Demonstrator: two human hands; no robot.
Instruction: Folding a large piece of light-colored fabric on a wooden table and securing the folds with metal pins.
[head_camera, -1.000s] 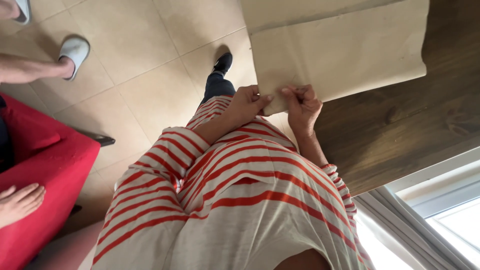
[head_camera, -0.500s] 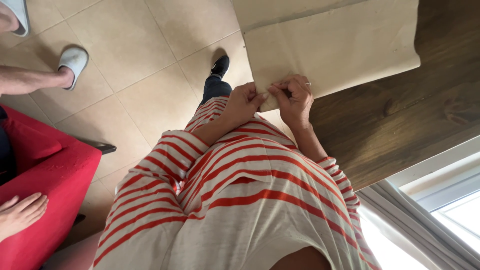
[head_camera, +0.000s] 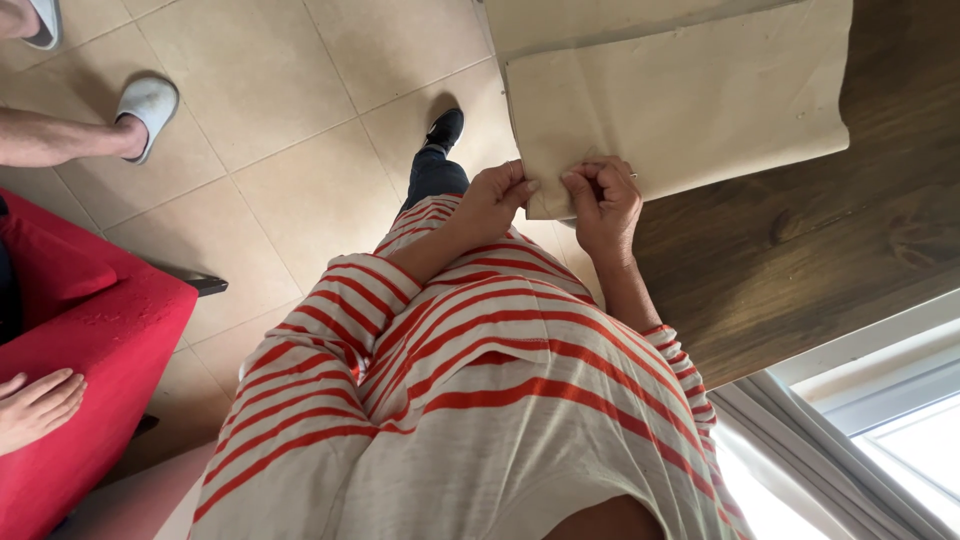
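A folded beige cloth (head_camera: 680, 100) lies on a dark wooden table (head_camera: 800, 260), its near corner hanging over the table's edge. My left hand (head_camera: 495, 200) pinches that corner from the left. My right hand (head_camera: 605, 205), with a ring on one finger, grips the same edge just beside it, fingers curled over the fabric. Both hands sit close together, almost touching. My red-and-white striped shirt (head_camera: 470, 400) fills the lower part of the view, and my dark shoe (head_camera: 445, 130) shows on the tiled floor.
A red armchair (head_camera: 90, 350) stands at the left, with another person's hand (head_camera: 35, 410) resting on it. Another person's leg in a white slipper (head_camera: 145, 100) is on the beige floor tiles (head_camera: 280, 170). A white window frame (head_camera: 850, 400) runs along the lower right.
My hands have stayed on the cloth's corner, the fingers drawing a little closer together. The view has shifted slightly.
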